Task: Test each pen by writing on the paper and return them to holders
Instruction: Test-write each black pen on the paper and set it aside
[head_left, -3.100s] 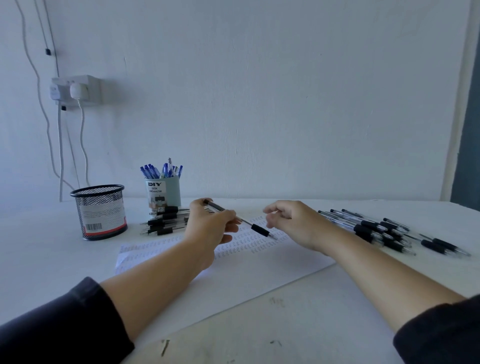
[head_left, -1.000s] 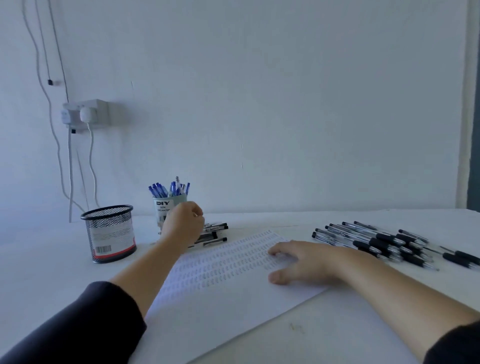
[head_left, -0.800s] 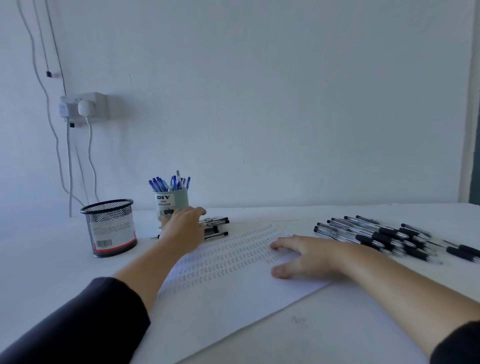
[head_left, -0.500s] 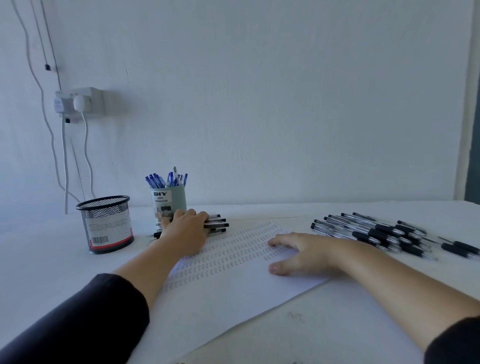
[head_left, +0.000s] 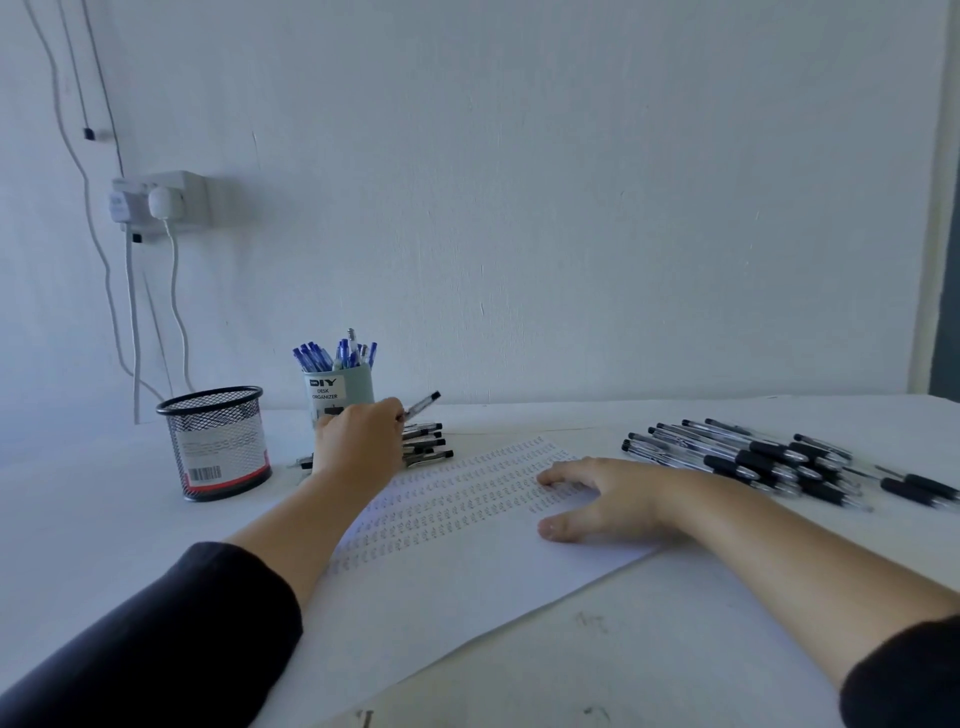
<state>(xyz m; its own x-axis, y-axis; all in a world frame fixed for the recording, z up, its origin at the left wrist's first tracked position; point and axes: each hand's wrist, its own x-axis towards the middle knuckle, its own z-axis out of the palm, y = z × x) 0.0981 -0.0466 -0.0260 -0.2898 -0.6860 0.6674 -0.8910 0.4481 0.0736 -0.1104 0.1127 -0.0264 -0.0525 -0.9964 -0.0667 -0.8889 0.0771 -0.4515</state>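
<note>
The left hand (head_left: 358, 441) hides part of the black pen stack (head_left: 426, 444) beside the teal holder (head_left: 340, 395); its fingers grip one pen (head_left: 422, 404), tip hidden. The right hand (head_left: 597, 496) lies flat, fingers spread, on the paper (head_left: 457, 561).

Far up and to the left of my fingers, a white double socket (head_left: 171, 200) is fixed to the pale wall (head_left: 545, 182). Two white plugs (head_left: 143, 203) sit in it side by side, and white cables (head_left: 156, 322) hang from them down toward the worktop (head_left: 675, 649). Thin dark wires (head_left: 78, 67) run up the wall above the socket, one carrying a small black clip (head_left: 88, 133). The worktop under my fingers is white, with a few faint dark scuffs (head_left: 589, 621) on its near part. Far to the right of my fingers, a dark vertical strip (head_left: 946, 301) borders the wall's edge.
</note>
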